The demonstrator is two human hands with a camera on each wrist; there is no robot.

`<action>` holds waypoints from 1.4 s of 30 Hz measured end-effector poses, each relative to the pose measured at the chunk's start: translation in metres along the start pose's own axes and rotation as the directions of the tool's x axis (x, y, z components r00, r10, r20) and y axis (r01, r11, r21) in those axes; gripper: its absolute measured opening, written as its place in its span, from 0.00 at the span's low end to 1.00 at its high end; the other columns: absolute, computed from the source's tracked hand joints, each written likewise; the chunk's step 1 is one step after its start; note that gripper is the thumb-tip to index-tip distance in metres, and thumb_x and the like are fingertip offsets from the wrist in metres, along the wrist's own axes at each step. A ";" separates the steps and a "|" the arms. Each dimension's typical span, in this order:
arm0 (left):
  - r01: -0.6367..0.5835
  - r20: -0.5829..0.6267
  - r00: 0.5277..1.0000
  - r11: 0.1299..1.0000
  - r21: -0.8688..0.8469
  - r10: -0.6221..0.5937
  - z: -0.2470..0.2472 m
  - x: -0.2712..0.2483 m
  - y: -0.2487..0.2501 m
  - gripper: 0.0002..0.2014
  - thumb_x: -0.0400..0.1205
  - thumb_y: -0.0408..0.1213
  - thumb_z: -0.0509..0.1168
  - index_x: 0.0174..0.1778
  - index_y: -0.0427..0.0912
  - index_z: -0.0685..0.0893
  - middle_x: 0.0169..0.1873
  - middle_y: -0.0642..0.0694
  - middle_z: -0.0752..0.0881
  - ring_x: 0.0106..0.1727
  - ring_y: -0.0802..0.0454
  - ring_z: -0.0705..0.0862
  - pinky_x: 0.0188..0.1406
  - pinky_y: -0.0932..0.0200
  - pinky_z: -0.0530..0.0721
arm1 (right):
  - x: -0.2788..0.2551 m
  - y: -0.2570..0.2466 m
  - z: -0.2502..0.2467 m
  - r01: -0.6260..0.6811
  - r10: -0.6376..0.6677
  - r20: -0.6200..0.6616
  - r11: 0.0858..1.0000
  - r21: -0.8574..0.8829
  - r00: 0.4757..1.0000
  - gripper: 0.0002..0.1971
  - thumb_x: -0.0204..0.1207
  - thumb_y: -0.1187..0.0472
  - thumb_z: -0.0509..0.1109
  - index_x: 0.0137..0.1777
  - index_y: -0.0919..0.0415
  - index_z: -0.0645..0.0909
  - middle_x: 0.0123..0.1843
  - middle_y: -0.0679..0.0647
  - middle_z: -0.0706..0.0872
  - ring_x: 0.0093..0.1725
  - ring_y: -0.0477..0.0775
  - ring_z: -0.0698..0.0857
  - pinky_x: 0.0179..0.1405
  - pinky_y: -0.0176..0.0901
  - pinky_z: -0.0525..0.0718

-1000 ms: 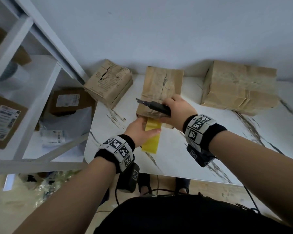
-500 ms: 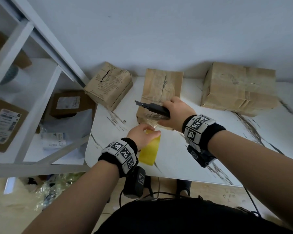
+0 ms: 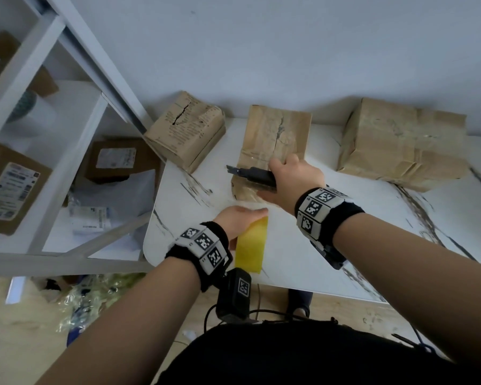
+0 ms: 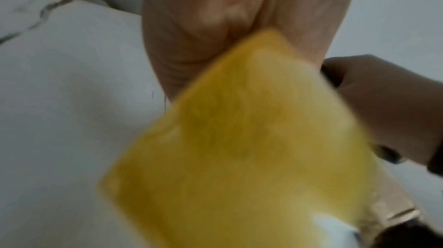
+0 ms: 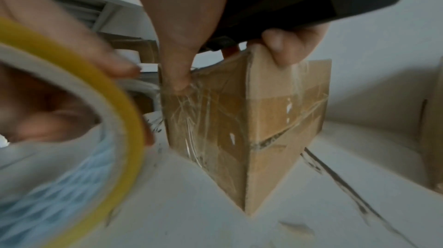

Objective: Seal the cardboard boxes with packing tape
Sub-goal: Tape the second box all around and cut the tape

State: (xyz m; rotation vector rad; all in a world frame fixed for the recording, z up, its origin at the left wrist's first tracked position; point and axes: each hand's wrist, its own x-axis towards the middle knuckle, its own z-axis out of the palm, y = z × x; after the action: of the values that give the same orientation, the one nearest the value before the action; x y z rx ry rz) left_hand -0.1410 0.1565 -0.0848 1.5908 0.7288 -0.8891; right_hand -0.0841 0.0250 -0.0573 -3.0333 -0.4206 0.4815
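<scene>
A: What is laid out, biggest first?

B: A white marbled table (image 3: 303,254) carries three cardboard boxes: a large box (image 3: 400,145) at the right, a tilted box (image 3: 186,134) at the left corner, and the middle box (image 3: 275,140) under the person's hands, already wearing clear tape on its near end.

A: And the hands?

B: The left hand (image 3: 238,220) is wrapped round the yellow tape roll (image 3: 250,245), lifted just short of the middle box. The right hand (image 3: 295,176) grips a black utility knife (image 3: 250,175) across the palm while its fingertips (image 5: 178,79) press the taped corner.

A: Which step does that suggest?

B: Probably pulling out tape for cutting, though no stretched strip shows clearly.

A: How should it go well?

B: Keep the strip taut off the roll, pin the stuck end firmly, cut with the blade angled away from the left fingers, then smooth the loose end flat over the seam.
</scene>
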 end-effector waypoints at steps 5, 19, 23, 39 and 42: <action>-0.029 -0.009 1.000 0.974 -0.224 0.028 -0.009 0.005 -0.008 0.12 0.81 0.41 0.67 0.61 0.49 0.80 0.58 0.41 0.84 0.58 0.41 0.84 0.58 0.42 0.84 | 0.003 -0.014 -0.006 0.010 -0.012 -0.011 0.993 -0.120 1.000 0.25 0.71 0.37 0.67 0.54 0.58 0.72 0.40 0.52 0.71 0.32 0.53 0.72 0.29 0.43 0.71; -0.129 -0.057 0.991 0.977 -0.171 0.121 -0.005 0.015 0.001 0.11 0.80 0.43 0.66 0.58 0.49 0.83 0.56 0.40 0.85 0.58 0.39 0.83 0.62 0.39 0.82 | 0.004 -0.006 0.000 0.061 -0.061 -0.015 0.998 -0.020 0.998 0.27 0.68 0.52 0.75 0.61 0.59 0.67 0.57 0.56 0.77 0.46 0.61 0.82 0.38 0.48 0.78; -0.179 -0.106 0.980 0.976 -0.121 0.167 -0.003 0.014 0.005 0.06 0.76 0.48 0.68 0.47 0.56 0.84 0.57 0.41 0.86 0.60 0.39 0.82 0.64 0.39 0.80 | 0.009 -0.011 -0.002 0.050 -0.051 -0.007 0.999 -0.017 0.999 0.22 0.71 0.57 0.73 0.60 0.60 0.68 0.56 0.58 0.78 0.46 0.62 0.84 0.40 0.51 0.80; -0.235 -0.099 0.969 0.966 -0.110 0.225 -0.002 0.024 0.002 0.39 0.51 0.61 0.71 0.57 0.47 0.83 0.51 0.41 0.89 0.53 0.39 0.87 0.57 0.37 0.85 | -0.041 0.016 -0.058 0.041 -0.061 0.140 0.989 0.139 0.988 0.10 0.80 0.57 0.61 0.53 0.58 0.82 0.40 0.53 0.83 0.38 0.54 0.81 0.32 0.39 0.75; -0.242 -0.101 0.968 0.964 -0.109 0.231 -0.001 0.029 -0.001 0.38 0.48 0.62 0.72 0.53 0.46 0.84 0.49 0.40 0.89 0.53 0.38 0.87 0.57 0.36 0.84 | -0.044 0.007 -0.066 0.050 -0.050 0.164 0.999 0.006 0.985 0.09 0.80 0.57 0.60 0.48 0.57 0.81 0.35 0.50 0.79 0.32 0.50 0.77 0.25 0.38 0.71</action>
State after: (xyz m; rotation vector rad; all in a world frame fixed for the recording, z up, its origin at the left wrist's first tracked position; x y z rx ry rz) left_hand -0.1260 0.1577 -0.1098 1.5780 0.6254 -0.5930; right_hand -0.1026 0.0058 0.0177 -2.9840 -0.5023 0.7305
